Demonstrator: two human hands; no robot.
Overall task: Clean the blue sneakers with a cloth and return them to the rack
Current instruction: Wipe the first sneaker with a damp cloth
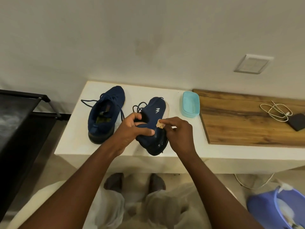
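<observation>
Two navy blue sneakers are on a white ledge (79, 146). One sneaker (105, 113) stands upright at the left, laces loose. The other sneaker (155, 111) is tipped on its side, with its white logo and pale sole edge showing. My left hand (132, 128) grips it at the collar, thumb across the heel. My right hand (179, 131) pinches a small beige cloth (160, 124) against the sneaker's side near the sole. The black shoe rack (24, 116) stands at the left, beside the ledge.
A light blue plastic tub (190, 104) sits right of the sneakers. A wooden board (247, 123) further right carries a white cable (277, 111) and a dark device (297, 123). A purple basin (270, 210) is on the floor at lower right. My legs and feet are below.
</observation>
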